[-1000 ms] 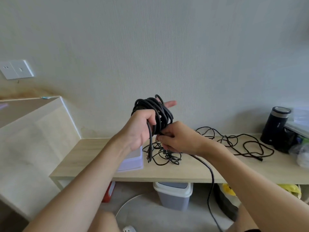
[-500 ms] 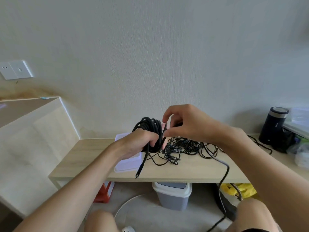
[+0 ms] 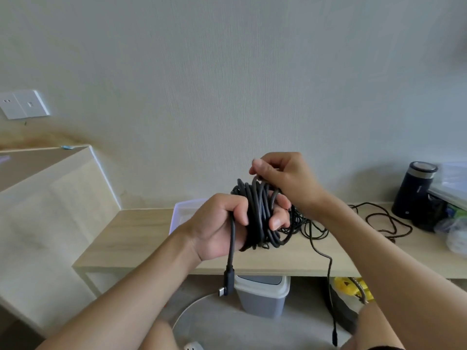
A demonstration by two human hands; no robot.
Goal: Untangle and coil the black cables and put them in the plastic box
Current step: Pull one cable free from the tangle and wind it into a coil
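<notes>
**Left hand point(image 3: 219, 226) grips coil point(image 3: 257, 215), right hand point(image 3: 285, 180) lays a loop**

Left fingers curl through the black coil, held above the desk point(image 3: 141, 231). Right hand pinches the running strand at the coil's 1 o'clock. Plastic box point(image 3: 187, 210) sits at 9 o'clock, behind the left hand. Loose cables point(image 3: 379, 221) lie at 3. Step looks like coiling. Next: wrap on the hanging tail point(image 3: 328, 274), then box it. Plug point(image 3: 226, 284) dangles at 6.

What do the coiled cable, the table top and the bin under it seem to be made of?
Cable: matte black rubber or plastic jacket; it bends in smooth loops. Plug tip: silvery, likely metal. Table: pale, with wood grain lines, perhaps laminate board. Bin: smooth grey plastic, by its moulded lid.
</notes>
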